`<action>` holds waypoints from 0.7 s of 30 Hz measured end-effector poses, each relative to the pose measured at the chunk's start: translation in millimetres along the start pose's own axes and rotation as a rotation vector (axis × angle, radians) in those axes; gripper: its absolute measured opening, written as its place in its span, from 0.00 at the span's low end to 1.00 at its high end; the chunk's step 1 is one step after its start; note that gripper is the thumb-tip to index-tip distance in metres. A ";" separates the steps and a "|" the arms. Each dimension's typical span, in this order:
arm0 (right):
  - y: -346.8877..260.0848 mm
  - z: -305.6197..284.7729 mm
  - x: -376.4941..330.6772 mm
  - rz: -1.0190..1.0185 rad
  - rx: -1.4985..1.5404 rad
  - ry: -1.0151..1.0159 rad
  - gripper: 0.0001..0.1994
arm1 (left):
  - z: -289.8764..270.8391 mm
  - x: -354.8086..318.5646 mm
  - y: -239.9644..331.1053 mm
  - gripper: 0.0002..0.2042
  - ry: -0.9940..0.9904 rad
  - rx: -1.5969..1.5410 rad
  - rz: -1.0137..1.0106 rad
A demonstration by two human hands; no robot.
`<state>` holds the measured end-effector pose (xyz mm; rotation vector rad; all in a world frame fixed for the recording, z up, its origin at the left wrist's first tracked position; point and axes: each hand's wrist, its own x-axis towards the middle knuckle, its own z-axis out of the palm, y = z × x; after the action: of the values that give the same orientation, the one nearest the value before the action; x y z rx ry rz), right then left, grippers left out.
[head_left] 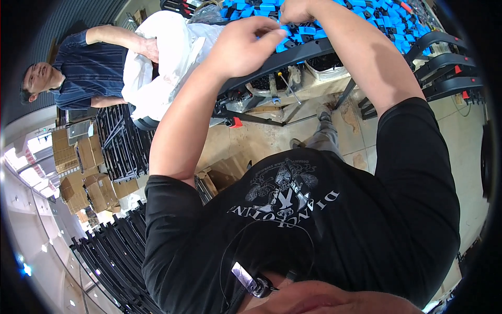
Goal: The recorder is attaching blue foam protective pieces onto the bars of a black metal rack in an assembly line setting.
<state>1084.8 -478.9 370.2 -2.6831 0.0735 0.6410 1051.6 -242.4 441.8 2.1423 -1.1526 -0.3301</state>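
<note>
A wide heap of blue plastic pieces with black parts point(387, 26) covers the far side of the work table. My left hand point(248, 46) is at the near edge of this heap, its thumb and fingers curled toward each other beside a blue piece. Whatever lies between its fingertips is too small to make out. Just right of it and farther off, my right hand point(297, 11) bends its fingers down over the blue pieces. The top edge of the picture cuts off part of that hand, and what it pinches is hidden. A dark table rail point(298, 54) runs beneath both wrists.
At left a co-worker point(94, 68) has a hand at a large white plastic bag point(170, 47). Curved black frame parts point(444, 60) jut out at right. A yellow-handled tool point(282, 78) hangs below the rail. Cardboard boxes point(99, 191) and black frames point(123, 144) stand lower left.
</note>
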 end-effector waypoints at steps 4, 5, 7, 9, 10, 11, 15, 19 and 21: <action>3.4 2.0 3.8 -0.042 -0.055 0.025 0.20 | 28.2 15.9 10.3 0.27 -0.283 0.098 0.009; 4.9 3.6 7.9 -0.035 -0.055 0.027 0.20 | 25.6 19.9 13.2 0.30 -0.432 0.282 0.024; 1.6 7.9 13.1 -0.134 -0.114 0.040 0.20 | 26.1 15.6 15.5 0.31 -0.457 0.315 0.038; -2.3 7.7 8.2 -0.096 -0.098 -0.013 0.21 | 24.4 15.8 17.6 0.32 -0.446 0.301 -0.004; 2.8 15.3 7.6 -0.062 0.037 0.058 0.19 | 22.6 16.2 20.7 0.32 -0.438 0.296 -0.037; 8.8 19.3 10.3 -0.024 0.174 0.133 0.17 | 23.0 18.9 19.2 0.32 -0.436 0.295 -0.029; 19.2 25.3 23.3 -0.091 0.110 0.191 0.20 | 35.1 14.8 10.7 0.35 -0.370 0.230 -0.050; -11.3 8.3 7.9 -0.017 0.238 0.026 0.19 | 34.2 2.4 9.9 0.35 -0.295 0.332 -0.022; 31.6 28.6 30.8 -0.082 0.158 0.115 0.18 | 37.0 13.2 16.6 0.35 -0.335 0.328 -0.008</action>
<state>1095.8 -496.3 321.8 -2.5535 0.0420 0.4366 1029.9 -275.8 426.6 2.4385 -1.4708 -0.5525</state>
